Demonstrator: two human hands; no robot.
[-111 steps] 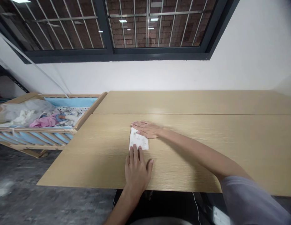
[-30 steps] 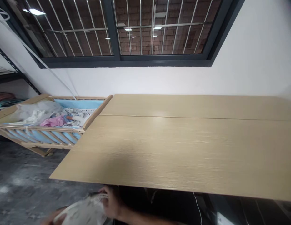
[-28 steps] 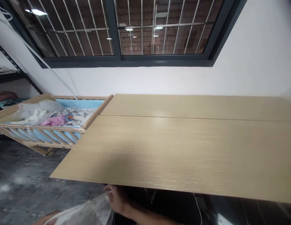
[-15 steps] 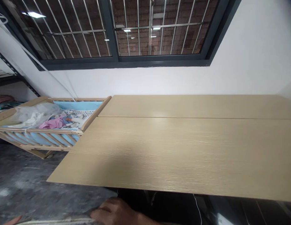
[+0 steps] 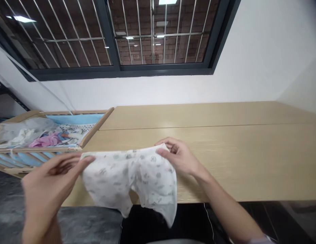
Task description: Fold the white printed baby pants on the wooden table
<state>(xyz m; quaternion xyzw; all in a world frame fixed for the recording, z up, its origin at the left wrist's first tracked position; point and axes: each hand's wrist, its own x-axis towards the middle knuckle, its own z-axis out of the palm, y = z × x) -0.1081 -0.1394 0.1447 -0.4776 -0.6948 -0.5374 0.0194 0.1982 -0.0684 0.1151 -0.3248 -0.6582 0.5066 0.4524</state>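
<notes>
**Two-legged white cloth garment with small grey-green prints (image 5: 131, 169), held up by its top corners**

I have the garment spread sideways, its top edge drawn nearly straight and its two short legs drooping, a notch between them. My bare left hand (image 5: 52, 179), blurred, pinches one top corner between thumb and fingers; my bare right hand (image 5: 180, 157) pinches the other, thumb in front, fingers behind.

Half a second ago my right hand was down below the table's front edge, with only a strip of pale cloth showing; now both hands and the whole garment are up in view. Further back, both palms pressed a folded white piece on the wood.

The garment hangs before the front edge of the long pale wood-grain tabletop (image 5: 231, 162) – its leg hems drop past that edge in my view. I cannot tell whether any cloth touches the wood. Right of my right hand there is wide room along the boards, back to the plain white wall (image 5: 262, 67). On my left it is tighter – the slatted light-wood crib with blue lining (image 5: 96, 128) stands beside the tabletop's left end, just beyond my left hand.
</notes>
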